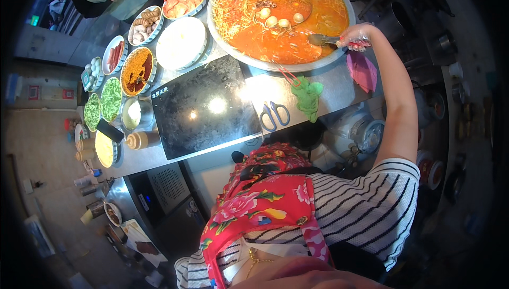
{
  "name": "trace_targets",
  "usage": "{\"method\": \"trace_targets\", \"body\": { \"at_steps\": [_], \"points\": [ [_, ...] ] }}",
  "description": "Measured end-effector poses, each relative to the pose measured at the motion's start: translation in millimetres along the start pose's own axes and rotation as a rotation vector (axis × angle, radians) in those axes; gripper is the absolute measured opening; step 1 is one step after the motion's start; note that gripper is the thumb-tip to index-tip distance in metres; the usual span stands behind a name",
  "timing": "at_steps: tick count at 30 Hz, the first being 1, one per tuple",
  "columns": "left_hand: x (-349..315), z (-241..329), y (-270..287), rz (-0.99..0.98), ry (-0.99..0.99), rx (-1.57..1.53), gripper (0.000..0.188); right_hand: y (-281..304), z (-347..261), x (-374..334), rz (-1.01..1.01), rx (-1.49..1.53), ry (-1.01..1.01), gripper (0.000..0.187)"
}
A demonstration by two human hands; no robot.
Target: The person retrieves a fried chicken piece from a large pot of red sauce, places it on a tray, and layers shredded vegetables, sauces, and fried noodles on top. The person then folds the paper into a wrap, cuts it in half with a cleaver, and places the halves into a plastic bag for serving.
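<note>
Dark-looped scissors (273, 113) lie near a crumpled green item (307, 99) on the steel table (335, 92). Beyond, the right hand's grip (355, 37) clasps a silver metal utensil (324, 39) over a wide round basin (297, 68) of orange-red broth (265, 46); the left hand's grip cannot be told.

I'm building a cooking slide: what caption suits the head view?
Right hand holding a metal utensil over a wide pan of red broth and eggs.
</note>
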State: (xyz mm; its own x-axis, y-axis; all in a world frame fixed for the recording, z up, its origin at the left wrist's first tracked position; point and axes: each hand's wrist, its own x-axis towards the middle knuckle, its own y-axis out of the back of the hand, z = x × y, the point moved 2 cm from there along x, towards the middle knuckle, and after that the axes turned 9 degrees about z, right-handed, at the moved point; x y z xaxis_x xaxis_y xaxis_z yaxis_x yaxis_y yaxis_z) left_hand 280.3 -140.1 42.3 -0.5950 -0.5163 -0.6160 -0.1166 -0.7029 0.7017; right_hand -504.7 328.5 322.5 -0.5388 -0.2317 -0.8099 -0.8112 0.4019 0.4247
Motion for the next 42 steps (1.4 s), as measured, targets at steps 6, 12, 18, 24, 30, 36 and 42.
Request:
{"method": "trace_targets", "body": {
  "at_steps": [6,12,18,24,30,36,42],
  "points": [
    [3.8,27.9,24.6,0.040,-0.127,-0.150,0.057,-2.9,-22.0,-32.0,0.385,-0.406,0.198,0.024],
    [12.1,24.6,11.8,-0.028,-0.123,-0.311,0.059,-29.6,-28.8,-82.3,0.857,-0.625,0.346,0.038],
    [10.3,-9.4,-5.7,0.011,0.010,-0.106,0.060,-54.3,-27.9,-86.3,1.040,-0.554,0.344,0.047],
    [5.2,-19.0,0.1,0.040,0.065,-0.067,0.062,-65.2,-20.8,-72.3,1.132,-0.515,0.372,0.052],
    [4.6,-20.6,-3.6,0.075,0.038,-0.132,0.063,-77.7,-16.5,-56.4,1.129,-0.363,0.356,0.055],
    [5.2,-23.4,-8.7,0.047,0.074,-0.160,0.060,-86.1,-8.2,-42.9,1.084,-0.268,0.350,0.055],
    [4.1,-25.3,-7.6,0.022,0.084,-0.162,0.057,-92.7,-4.8,-49.5,1.071,-0.256,0.388,0.054]
  ]
}}
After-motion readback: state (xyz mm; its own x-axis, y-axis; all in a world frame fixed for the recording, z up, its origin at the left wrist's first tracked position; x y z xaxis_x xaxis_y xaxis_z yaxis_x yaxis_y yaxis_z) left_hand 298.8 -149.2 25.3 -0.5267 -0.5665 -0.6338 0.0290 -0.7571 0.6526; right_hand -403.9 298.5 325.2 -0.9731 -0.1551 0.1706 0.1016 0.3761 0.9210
